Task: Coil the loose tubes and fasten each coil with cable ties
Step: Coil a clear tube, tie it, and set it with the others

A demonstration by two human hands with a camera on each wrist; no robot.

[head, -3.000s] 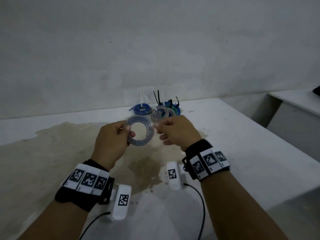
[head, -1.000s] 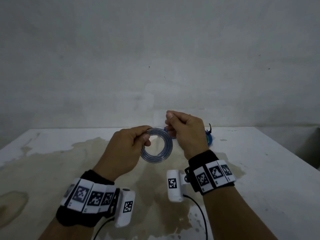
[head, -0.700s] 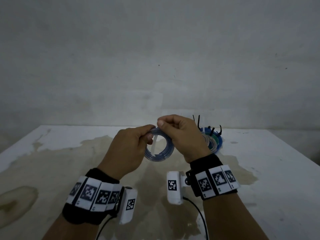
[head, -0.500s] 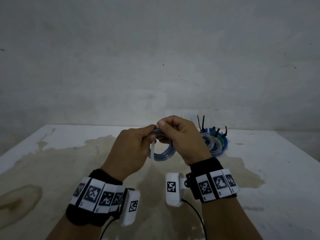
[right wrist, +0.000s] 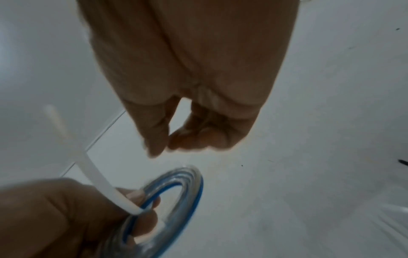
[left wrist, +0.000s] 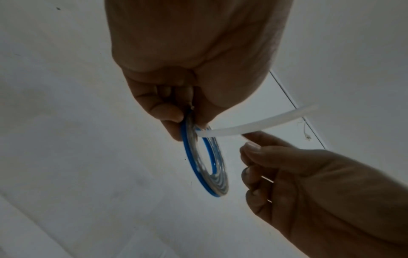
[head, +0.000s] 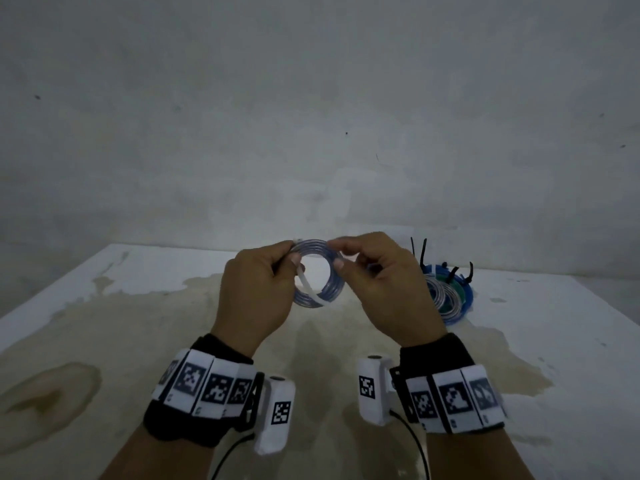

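Observation:
I hold a flat coil of clear tube with a blue stripe (head: 334, 292) upright above the table. My left hand (head: 292, 258) pinches its left rim between thumb and fingers. A white cable tie (head: 308, 289) is caught in the same pinch and slants down across the ring. My right hand (head: 335, 252) hovers at the coil's right rim with fingers curled and thumb near the index tip. In the right wrist view that hand (right wrist: 163, 146) holds nothing, above the coil (right wrist: 189, 192) and apart from the tie (right wrist: 97, 174). In the left wrist view the tie (left wrist: 253, 124) passes just over the right index finger (left wrist: 249, 139).
A pile of tied coils (head: 446, 296), clear, green and blue, lies on the white table (head: 138, 341) at the back right with black tie tails (head: 422, 258) sticking up. Brown stains spread over the tabletop. A grey wall rises behind.
My right hand has let go of the coil's top and drawn a little to the right. The white tie now shows across the ring. The left hand keeps its pinch.

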